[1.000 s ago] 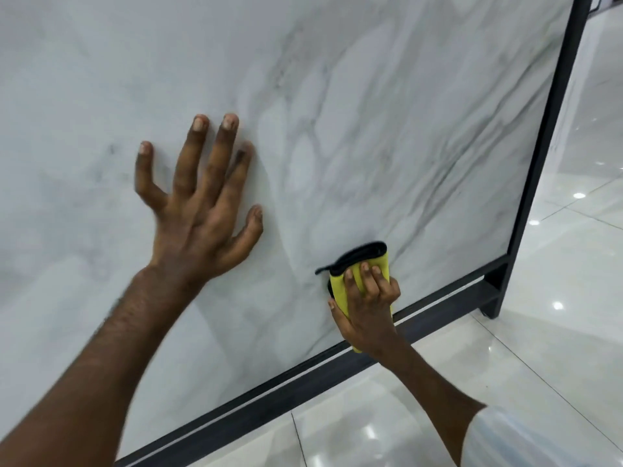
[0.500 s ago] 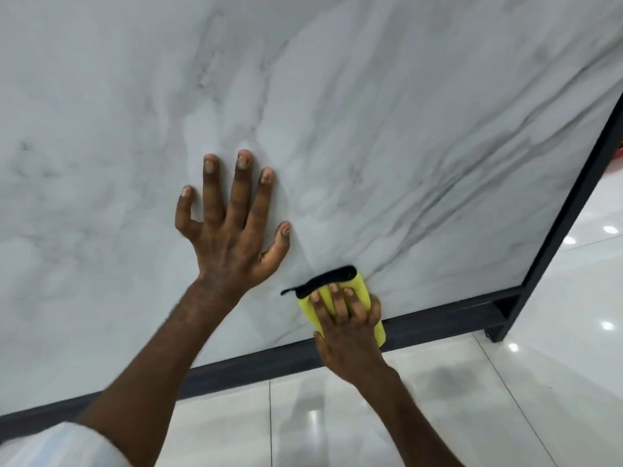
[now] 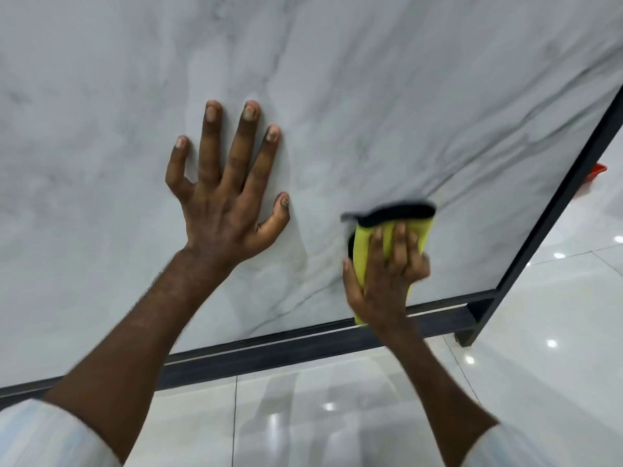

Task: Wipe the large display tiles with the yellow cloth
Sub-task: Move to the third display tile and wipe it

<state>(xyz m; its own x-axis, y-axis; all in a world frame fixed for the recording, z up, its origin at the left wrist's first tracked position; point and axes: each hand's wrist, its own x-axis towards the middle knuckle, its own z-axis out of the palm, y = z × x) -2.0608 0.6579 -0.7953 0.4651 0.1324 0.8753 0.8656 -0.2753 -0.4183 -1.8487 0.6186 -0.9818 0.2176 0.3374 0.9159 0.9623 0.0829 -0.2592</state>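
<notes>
Wiping is the step in hand here: the right hand (image 3: pixel 384 274) presses the yellow cloth (image 3: pixel 363 252) against the marble-look display tile (image 3: pixel 337 96), low on the panel at about four o'clock from the centre of the view, just above the dark frame (image 3: pixel 303 348) running along at six o'clock. The fingers curl over the folded cloth, so it is gripped and pushed onto the surface, and a black edge of it pokes out at twelve o'clock above the fingertips. The hand is blurred, which I read as mid-stroke.

The left hand (image 3: pixel 226 203), at nine o'clock from the cloth and apart from it, lies wide open with fingers splayed against the tile. It holds nothing and looks like a brace.

My call for the next move is to sweep on toward the corner at four o'clock with steady pressure, keeping the cloth flat and stopping short of the frame's edge.
</notes>
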